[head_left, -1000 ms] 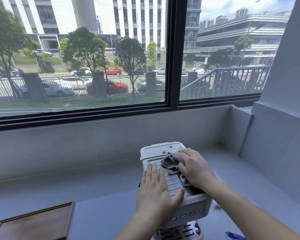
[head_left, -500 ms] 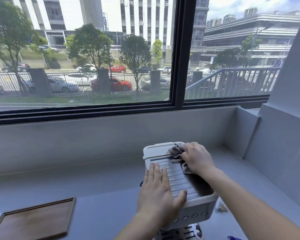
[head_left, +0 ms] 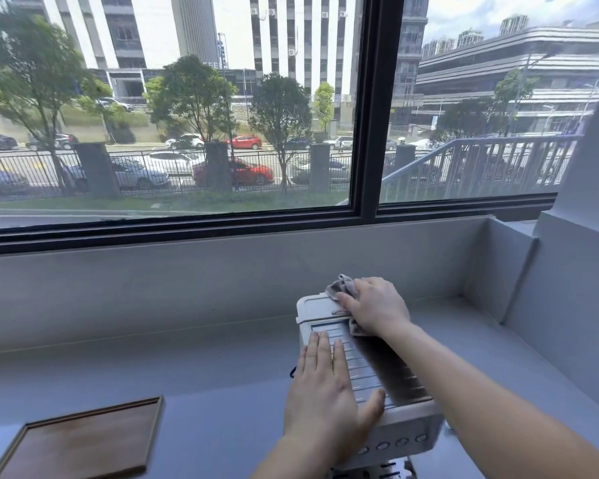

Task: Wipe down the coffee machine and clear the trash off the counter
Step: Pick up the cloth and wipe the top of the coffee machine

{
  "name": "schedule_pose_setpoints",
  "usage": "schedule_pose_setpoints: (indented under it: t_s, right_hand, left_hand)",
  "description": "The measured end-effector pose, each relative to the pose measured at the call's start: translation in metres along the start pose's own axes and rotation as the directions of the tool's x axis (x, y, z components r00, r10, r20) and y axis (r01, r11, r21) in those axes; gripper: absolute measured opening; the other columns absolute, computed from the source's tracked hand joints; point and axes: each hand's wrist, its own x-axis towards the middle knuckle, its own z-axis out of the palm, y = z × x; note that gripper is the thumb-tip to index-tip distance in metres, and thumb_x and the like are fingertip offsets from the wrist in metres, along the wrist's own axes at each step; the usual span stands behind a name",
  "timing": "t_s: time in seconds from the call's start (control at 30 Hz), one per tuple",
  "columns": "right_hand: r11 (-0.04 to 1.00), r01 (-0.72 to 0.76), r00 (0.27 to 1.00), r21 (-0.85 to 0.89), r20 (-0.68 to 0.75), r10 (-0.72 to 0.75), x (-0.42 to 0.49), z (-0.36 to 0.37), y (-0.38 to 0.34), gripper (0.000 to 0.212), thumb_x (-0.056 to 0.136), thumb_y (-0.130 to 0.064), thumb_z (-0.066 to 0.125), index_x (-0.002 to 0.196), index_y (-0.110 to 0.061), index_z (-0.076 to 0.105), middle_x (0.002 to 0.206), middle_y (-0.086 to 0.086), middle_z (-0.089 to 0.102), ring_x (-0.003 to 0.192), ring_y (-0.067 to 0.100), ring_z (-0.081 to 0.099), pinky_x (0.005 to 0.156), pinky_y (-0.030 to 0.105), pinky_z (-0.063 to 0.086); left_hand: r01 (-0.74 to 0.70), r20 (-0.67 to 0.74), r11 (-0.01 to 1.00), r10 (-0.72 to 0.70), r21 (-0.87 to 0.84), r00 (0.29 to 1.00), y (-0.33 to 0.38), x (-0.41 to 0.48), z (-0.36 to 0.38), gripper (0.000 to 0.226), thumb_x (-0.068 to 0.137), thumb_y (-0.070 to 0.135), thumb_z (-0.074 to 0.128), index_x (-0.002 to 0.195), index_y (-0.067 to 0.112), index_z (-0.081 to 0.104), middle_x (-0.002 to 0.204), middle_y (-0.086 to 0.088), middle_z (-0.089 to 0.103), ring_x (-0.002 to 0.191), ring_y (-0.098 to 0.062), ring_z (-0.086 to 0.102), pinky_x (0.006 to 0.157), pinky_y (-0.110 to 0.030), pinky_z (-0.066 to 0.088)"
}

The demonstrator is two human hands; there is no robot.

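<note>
Coffee machine (head_left: 363, 371): lower right, on the worktop (head_left: 187, 368)
Left hand (head_left: 322, 402): flat, bracing its ribbed top
Right hand (head_left: 377, 305): curled over cloth (head_left: 341, 288) at far edge, seemingly gripping
Do well: brace firmly, wipe along the grooves

no readable txt or nos., marks on coffee machine (head_left: 360, 371) front too small

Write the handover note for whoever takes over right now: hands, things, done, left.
Left hand: flat on the ribbed top of the coffee machine, steadying it.
Right hand: holds the cloth bunched against the machine's far top edge.
The machine stands on the counter; a wooden tray lies to its left.
Done: wiping of the top is under way.
Left: front and sides, then the trash; none plainly in view.
</note>
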Motion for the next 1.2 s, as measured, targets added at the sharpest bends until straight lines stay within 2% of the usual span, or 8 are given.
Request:
schedule_pose_setpoints:
  t_s: [0.13,0.3,0.5,0.7,0.8,0.9,1.07,1.2]
  right_hand:
    - [0.958,0.280,0.960,0.066,-0.019,-0.279,-0.011,0.013,0.000,0.028,0.093,-0.047,0.052,0.108,-0.027,0.065,0.116,-0.006,0.066,0.116,0.020,0.055,0.107,0.033,0.037]
    - [1.000,-0.007,0.999,0.007,0.035,0.007,0.018,0.009,0.005,0.031,0.097,-0.043,0.050,0.118,-0.026,0.065,0.126,0.005,0.061,0.124,0.027,0.049,0.102,0.034,0.038]
    - [0.906,0.327,0.918,0.268,0.140,-0.372,0.010,0.015,-0.035,0.029,0.093,-0.049,0.055,0.119,-0.039,0.064,0.120,-0.010,0.066,0.115,0.011,0.056,0.096,0.029,0.044]
    - [0.978,-0.097,0.995,0.182,0.001,0.098,0.016,-0.008,0.035,0.022,0.093,-0.038,0.056,0.099,-0.024,0.072,0.102,0.005,0.073,0.100,0.030,0.063,0.076,0.033,0.047]
    - [0.991,0.075,0.996,0.112,-0.052,-0.069,-0.004,0.005,0.028,0.015,0.093,-0.034,0.057,0.090,-0.022,0.065,0.103,0.002,0.068,0.106,0.027,0.058,0.091,0.033,0.041]
    - [0.962,0.265,0.963,0.066,-0.064,-0.261,-0.012,0.007,0.034,0.022,0.095,-0.034,0.058,0.108,-0.019,0.066,0.118,0.000,0.066,0.116,0.023,0.053,0.105,0.024,0.029]
    - [0.983,-0.182,0.983,-0.034,0.021,0.182,0.013,-0.002,0.019,0.036,0.100,-0.040,0.044,0.122,-0.018,0.060,0.126,0.014,0.059,0.119,0.035,0.052,0.098,0.038,0.040]
    - [0.966,0.257,0.966,0.035,-0.010,-0.257,-0.012,0.022,-0.020,0.038,0.098,-0.043,0.043,0.125,-0.021,0.059,0.128,0.003,0.061,0.126,0.024,0.048,0.108,0.028,0.023]
  left_hand:
    - [-0.006,-0.017,1.000,0.006,0.007,1.000,0.000,0.001,0.001,0.104,0.075,0.076,0.006,0.153,0.009,-0.007,0.162,-0.011,-0.017,0.146,-0.021,-0.026,0.117,-0.035,-0.019]
    - [0.009,-0.043,0.999,-0.010,-0.033,0.999,0.001,0.000,0.002,0.103,0.075,0.076,0.011,0.154,0.011,-0.003,0.162,-0.011,-0.015,0.146,-0.020,-0.025,0.115,-0.034,-0.021]
    - [-0.013,-0.109,0.998,0.007,-0.054,0.994,-0.001,0.002,0.006,0.104,0.073,0.076,0.011,0.155,0.012,-0.002,0.163,-0.010,-0.013,0.147,-0.018,-0.024,0.117,-0.032,-0.019]
    - [0.011,-0.118,0.995,-0.022,-0.097,0.993,0.001,0.000,0.005,0.103,0.075,0.077,0.013,0.155,0.013,0.004,0.164,-0.008,-0.008,0.147,-0.016,-0.020,0.119,-0.032,-0.011]
    - [0.003,-0.110,0.995,-0.014,-0.096,0.994,0.002,-0.002,0.004,0.104,0.074,0.077,0.012,0.155,0.013,0.003,0.164,-0.009,-0.008,0.147,-0.017,-0.020,0.118,-0.032,-0.014]
    - [0.004,-0.113,0.995,-0.016,-0.102,0.993,0.002,-0.002,0.003,0.105,0.073,0.077,0.011,0.155,0.012,0.003,0.164,-0.010,-0.009,0.147,-0.018,-0.021,0.116,-0.031,-0.017]
    - [0.005,-0.141,0.993,-0.022,-0.120,0.990,0.001,-0.002,0.005,0.103,0.076,0.076,0.017,0.154,0.013,-0.004,0.164,-0.007,-0.007,0.148,-0.015,-0.019,0.118,-0.031,-0.014]
    - [-0.022,-0.193,0.991,-0.004,-0.132,0.981,-0.001,-0.004,0.008,0.104,0.075,0.075,0.019,0.153,0.012,-0.010,0.163,-0.005,-0.012,0.145,-0.012,-0.024,0.116,-0.029,-0.020]
